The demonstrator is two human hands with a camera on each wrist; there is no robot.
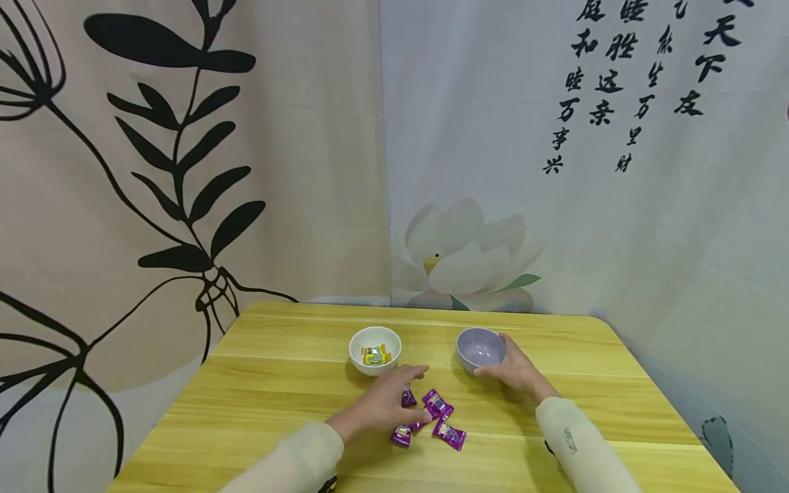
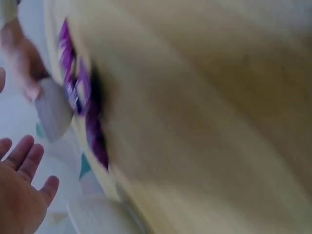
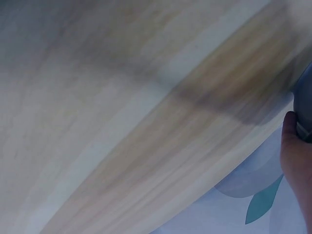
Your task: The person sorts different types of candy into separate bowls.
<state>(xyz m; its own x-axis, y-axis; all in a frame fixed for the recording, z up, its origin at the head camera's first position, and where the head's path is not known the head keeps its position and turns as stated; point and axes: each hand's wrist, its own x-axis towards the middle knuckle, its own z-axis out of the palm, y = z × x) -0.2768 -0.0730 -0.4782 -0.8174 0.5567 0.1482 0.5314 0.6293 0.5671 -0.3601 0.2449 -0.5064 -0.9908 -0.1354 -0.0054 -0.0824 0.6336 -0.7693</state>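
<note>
Left hand (image 1: pixel 383 404) spread, seemingly over candies (image 1: pixel 438 405).

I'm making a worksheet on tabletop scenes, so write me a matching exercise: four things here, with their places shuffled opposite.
Things:
1. White bowl
2. Lavender bowl
3. Yellow-wrapped candies
4. Purple-wrapped candies

Places, as the head view shows them:
A. Gripped by the right hand
B. On the wood-grain table, around and partly behind the left hand
C. To the left of the other bowl
D. Inside a bowl

Pairs: 1-C, 2-A, 3-D, 4-B
</note>
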